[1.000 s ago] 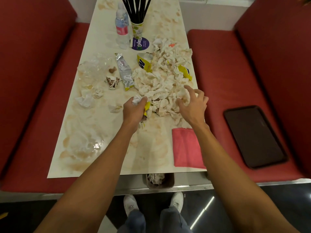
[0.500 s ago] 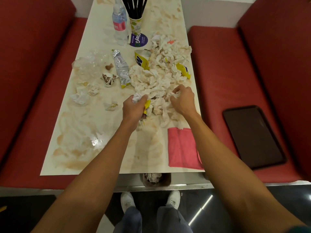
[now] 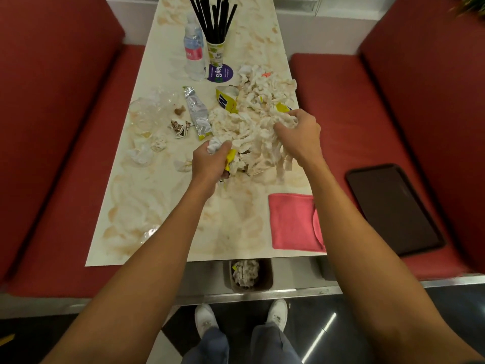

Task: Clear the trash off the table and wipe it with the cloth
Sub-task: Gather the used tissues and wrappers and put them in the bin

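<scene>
We stand at the near end of the long, stained, cream-coloured table (image 3: pixel 183 232), gathering trash. Our left hand (image 3: pixel 210 164), at frame centre, is closed around a white crumpled napkin wad and a yellow wrapper scrap (image 3: pixel 231 158). Our right hand (image 3: pixel 301 135), just right of centre, has its fingers curled into the big heap of crumpled, stained paper napkins (image 3: pixel 252 127), gripping a bunch that trails limp strips.

To do this well, we judge it best to compress the soft paper into one tight bundle before lifting, so no strips drop, then carry it to the small grey bin (image 3: pixel 248 275) below the table's near edge, already part-filled.

The silver foil wrapper (image 3: pixel 195 111) and the clear crinkled plastic (image 3: pixel 149 111) at centre left look light and slippery. The flat, folded pink cloth (image 3: pixel 294 222) lies untouched at lower right.
</scene>
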Tool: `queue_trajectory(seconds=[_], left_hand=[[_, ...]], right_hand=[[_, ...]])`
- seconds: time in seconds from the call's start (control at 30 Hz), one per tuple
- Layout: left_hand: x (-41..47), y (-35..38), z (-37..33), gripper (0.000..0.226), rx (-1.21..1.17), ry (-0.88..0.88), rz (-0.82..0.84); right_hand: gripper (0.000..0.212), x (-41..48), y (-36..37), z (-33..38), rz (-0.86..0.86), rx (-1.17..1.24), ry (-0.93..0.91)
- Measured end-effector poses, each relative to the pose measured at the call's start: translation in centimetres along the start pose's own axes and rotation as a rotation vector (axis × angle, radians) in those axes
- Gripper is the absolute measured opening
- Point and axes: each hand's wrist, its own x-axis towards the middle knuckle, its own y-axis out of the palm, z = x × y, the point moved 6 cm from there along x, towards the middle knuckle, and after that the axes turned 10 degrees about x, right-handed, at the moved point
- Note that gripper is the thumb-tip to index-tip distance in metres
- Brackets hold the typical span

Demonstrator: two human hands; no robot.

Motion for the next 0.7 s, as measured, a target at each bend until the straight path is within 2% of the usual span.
queue_trajectory(seconds=[0.2, 0.3, 0.47, 0.7], left_hand=[[-1.9, -2.6, -0.6, 0.018, 0.027, 0.07, 0.024], [-3.1, -3.5, -0.3, 0.025, 0.069, 0.102, 0.015], [-6.0, -4.4, 1.1, 0.031, 0.139, 0.128, -0.012], [-11.7, -3.4, 4.9, 0.032, 0.267, 0.118, -0.057]], right_hand=[[0.027, -4.2, 0.7, 1.2, -0.028, 0.049, 0.01], [0.026, -6.9, 1.1, 0.7, -0.011, 0.068, 0.049], [0.014, -11.5, 1.2, -1.2, 0.038, 0.145, 0.112], [0.01, -17.2, 0.0, -4.7, 0.161, 0.189, 0.149]])
